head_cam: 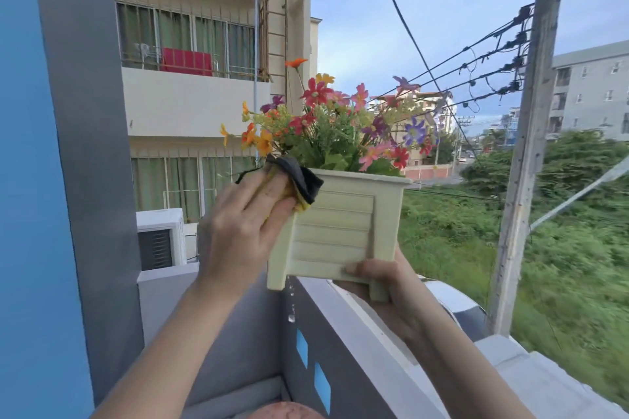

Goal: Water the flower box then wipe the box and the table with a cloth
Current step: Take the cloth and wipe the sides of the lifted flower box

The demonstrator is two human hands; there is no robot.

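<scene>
A pale green flower box (335,231) with slatted sides is held up in the air above the balcony wall. Colourful flowers (333,126) rise out of it. My right hand (377,277) grips the box from below at its right front foot. My left hand (241,228) presses a yellow and dark grey cloth (301,182) against the box's upper left corner and rim. Water drops (291,308) fall from the underside of the box. No table is in view.
A grey balcony wall (343,343) with blue squares runs below the box. A blue and grey pillar (61,163) stands at the left. An air-conditioner unit (160,236) sits behind. A concrete pole (524,160) with cables stands at the right.
</scene>
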